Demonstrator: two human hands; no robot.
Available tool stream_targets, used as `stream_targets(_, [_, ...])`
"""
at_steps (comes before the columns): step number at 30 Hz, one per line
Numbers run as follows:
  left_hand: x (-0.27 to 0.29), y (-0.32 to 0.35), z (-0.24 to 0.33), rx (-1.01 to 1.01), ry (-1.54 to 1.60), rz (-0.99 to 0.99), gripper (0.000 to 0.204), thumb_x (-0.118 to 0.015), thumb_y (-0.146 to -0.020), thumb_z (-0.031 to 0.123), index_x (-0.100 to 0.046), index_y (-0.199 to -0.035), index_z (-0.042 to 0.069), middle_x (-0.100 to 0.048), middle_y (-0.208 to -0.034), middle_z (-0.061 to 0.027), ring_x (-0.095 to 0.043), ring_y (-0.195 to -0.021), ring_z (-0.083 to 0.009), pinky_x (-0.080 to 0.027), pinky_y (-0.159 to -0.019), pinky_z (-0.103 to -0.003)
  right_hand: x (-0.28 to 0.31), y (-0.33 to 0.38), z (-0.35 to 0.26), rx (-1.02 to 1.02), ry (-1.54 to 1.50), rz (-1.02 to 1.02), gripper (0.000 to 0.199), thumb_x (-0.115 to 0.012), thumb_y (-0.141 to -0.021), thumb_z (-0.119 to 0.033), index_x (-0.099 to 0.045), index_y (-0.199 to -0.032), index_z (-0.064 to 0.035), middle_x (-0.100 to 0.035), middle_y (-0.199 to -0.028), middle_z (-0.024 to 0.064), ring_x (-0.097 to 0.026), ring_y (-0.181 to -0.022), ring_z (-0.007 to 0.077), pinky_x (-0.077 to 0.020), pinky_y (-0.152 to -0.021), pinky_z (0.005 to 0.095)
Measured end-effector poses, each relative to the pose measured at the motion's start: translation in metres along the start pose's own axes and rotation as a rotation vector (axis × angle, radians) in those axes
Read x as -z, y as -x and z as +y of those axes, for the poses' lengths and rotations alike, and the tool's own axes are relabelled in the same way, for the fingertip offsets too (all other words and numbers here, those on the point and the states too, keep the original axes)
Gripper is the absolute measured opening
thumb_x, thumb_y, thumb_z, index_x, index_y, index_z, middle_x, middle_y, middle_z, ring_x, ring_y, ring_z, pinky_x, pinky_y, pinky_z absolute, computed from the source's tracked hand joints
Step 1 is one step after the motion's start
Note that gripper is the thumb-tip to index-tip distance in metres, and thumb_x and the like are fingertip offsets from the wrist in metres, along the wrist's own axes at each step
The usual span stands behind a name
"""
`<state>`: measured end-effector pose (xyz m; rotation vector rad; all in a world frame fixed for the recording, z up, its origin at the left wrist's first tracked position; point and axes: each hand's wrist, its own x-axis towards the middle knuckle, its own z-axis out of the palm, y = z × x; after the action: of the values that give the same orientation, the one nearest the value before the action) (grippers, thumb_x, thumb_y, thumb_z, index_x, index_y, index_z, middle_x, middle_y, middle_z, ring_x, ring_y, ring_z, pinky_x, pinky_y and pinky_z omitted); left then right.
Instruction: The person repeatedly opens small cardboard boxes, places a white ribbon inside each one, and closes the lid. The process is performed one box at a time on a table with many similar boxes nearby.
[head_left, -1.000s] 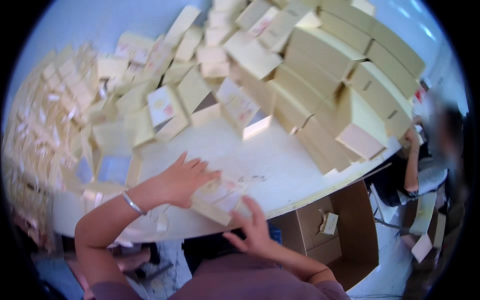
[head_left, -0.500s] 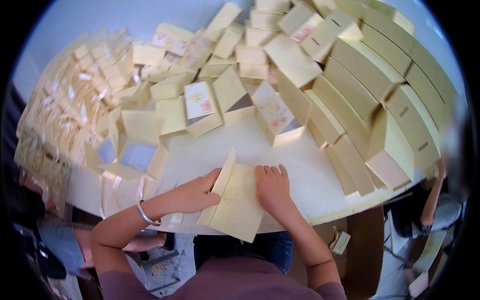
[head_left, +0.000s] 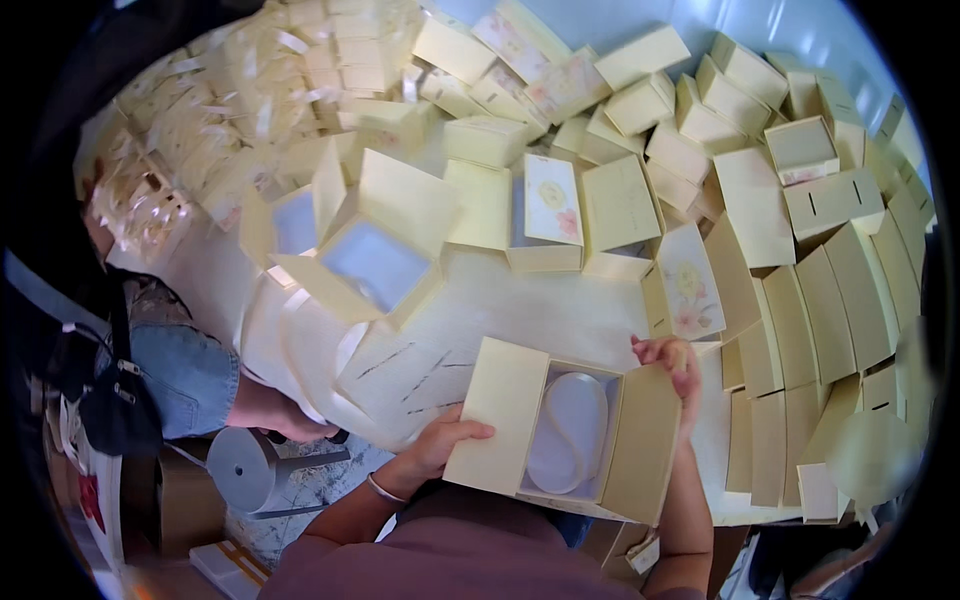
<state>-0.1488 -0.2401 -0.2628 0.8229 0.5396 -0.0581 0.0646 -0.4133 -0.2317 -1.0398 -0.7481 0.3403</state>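
A cream cardboard box (head_left: 497, 405) is in front of me at the near table edge, both its flaps spread sideways. Inside its pale lining lies a looped white ribbon (head_left: 568, 432). My left hand (head_left: 447, 442) grips the left flap, thumb on top and fingers underneath. Against the outer edge of the right flap is my right hand (head_left: 676, 375), its fingers bent round the far corner; part of the palm is hidden behind the flap. Beyond my left hand stands another open box (head_left: 378, 262) with a pale lining.
Ribboned boxes (head_left: 250, 100) are piled at the far left. Several stacked cream boxes (head_left: 835, 300) line the right side. A box with a floral card (head_left: 552, 200) stands at mid-table. White ribbon (head_left: 310, 340) trails over the left edge, above a large ribbon roll (head_left: 245, 470). Another person's leg (head_left: 185, 375) is at left.
The box has been opened out, showing its inside and the ribbon; before, it was tilted and its inside was hidden. Both hands have moved right, and the view has shifted left.
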Motion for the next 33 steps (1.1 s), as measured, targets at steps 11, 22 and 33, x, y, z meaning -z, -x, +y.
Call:
stream_targets(11, [0.006, 0.001, 0.011, 0.096, -0.029, -0.038, 0.037, -0.049, -0.077, 0.007, -0.044, -0.112, -0.003, -0.055, -0.099, -0.012, -0.055, -0.089, -0.0174, -0.045, -0.074, -0.029, 0.033, 0.037, -0.05, 0.156, 1.696, -0.395, 0.023, -0.056, -0.071, -0.003, -0.055, -0.093, -0.0001, -0.05, -0.102, 0.0147, -0.048, -0.099, 0.0302, -0.0347, -0.088, 0.0392])
stream_targets(22, [-0.034, -0.003, 0.042, -0.63, -0.453, -0.079, 0.064, -0.052, -0.077, 0.012, -0.019, -0.131, 0.002, -0.025, -0.131, -0.0131, -0.03, -0.12, -0.0238, -0.025, -0.098, -0.037, -0.033, 0.012, -0.014, -0.059, 1.573, -1.027, 0.021, -0.058, -0.073, -0.02, -0.053, -0.061, -0.0032, -0.052, -0.062, 0.0073, -0.049, -0.067, 0.0214, -0.0347, -0.069, 0.0332])
stream_targets(33, [-0.118, -0.017, 0.101, -0.992, -1.309, -0.433, 0.043, -0.048, -0.071, -0.003, -0.047, -0.113, 0.004, -0.052, -0.105, -0.0139, -0.05, -0.099, -0.0234, -0.037, -0.086, -0.037, -0.05, 0.001, -0.124, -0.487, 0.12, -0.313, 0.021, -0.054, -0.083, -0.014, -0.055, -0.087, 0.0057, -0.056, -0.064, 0.008, -0.056, -0.054, 0.0131, -0.0457, -0.057, 0.0263])
